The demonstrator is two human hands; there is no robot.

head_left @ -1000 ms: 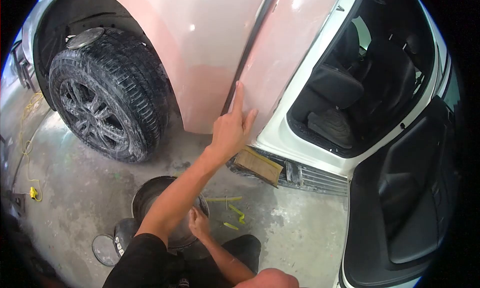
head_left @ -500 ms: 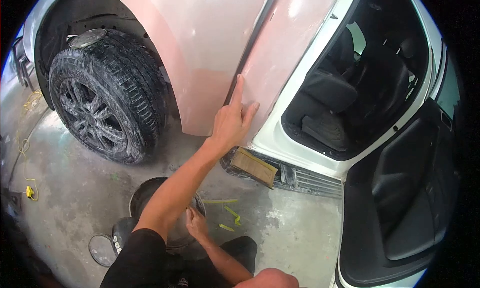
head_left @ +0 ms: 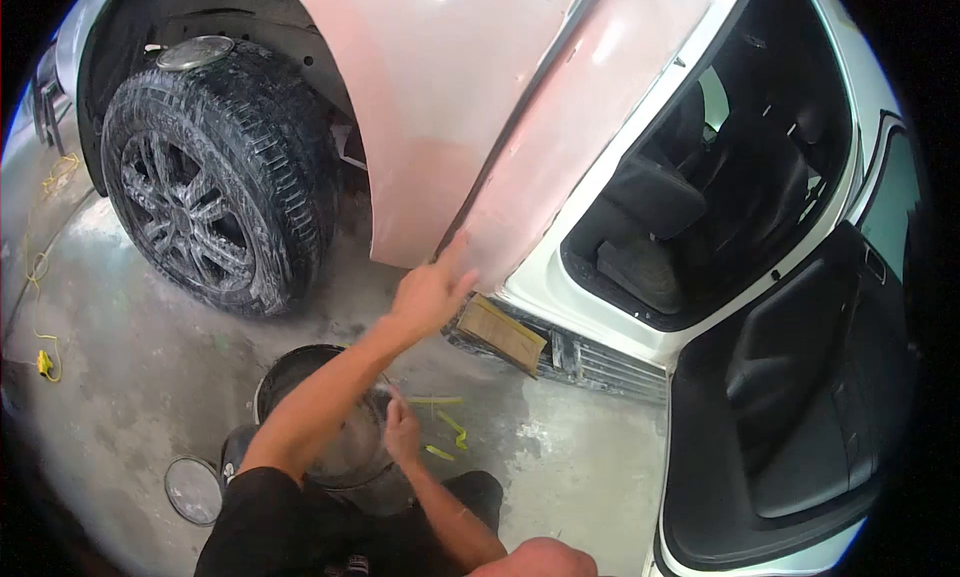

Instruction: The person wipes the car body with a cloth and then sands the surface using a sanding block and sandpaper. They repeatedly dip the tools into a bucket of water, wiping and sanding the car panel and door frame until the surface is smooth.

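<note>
My left hand (head_left: pixel 432 295) reaches across to the lower end of the pinkish car fender (head_left: pixel 430 177). Its index finger and thumb are apart, the finger at the dark gap (head_left: pixel 500 142) between the fender and the strip beside the white door opening. That hand holds nothing I can see, and it is slightly blurred. Lower down, my right hand (head_left: pixel 402 435) is closed beside a round dark tub (head_left: pixel 345 465). Whatever its fingers hold, if anything, I cannot make out. My left forearm hides part of the tub.
A dusty front wheel (head_left: pixel 215 192) stands left, a round lid (head_left: pixel 195 53) on its tyre. A brown block (head_left: pixel 502 337) lies on the sill step. The open black door panel (head_left: pixel 790 407) is at right. Yellow-green tape scraps (head_left: pixel 460 439) and another round lid (head_left: pixel 193 491) lie below.
My left hand has slid down along the gap toward the fender's lower end. My right hand has shifted slightly right, still closed. The whole view has shifted a little.
</note>
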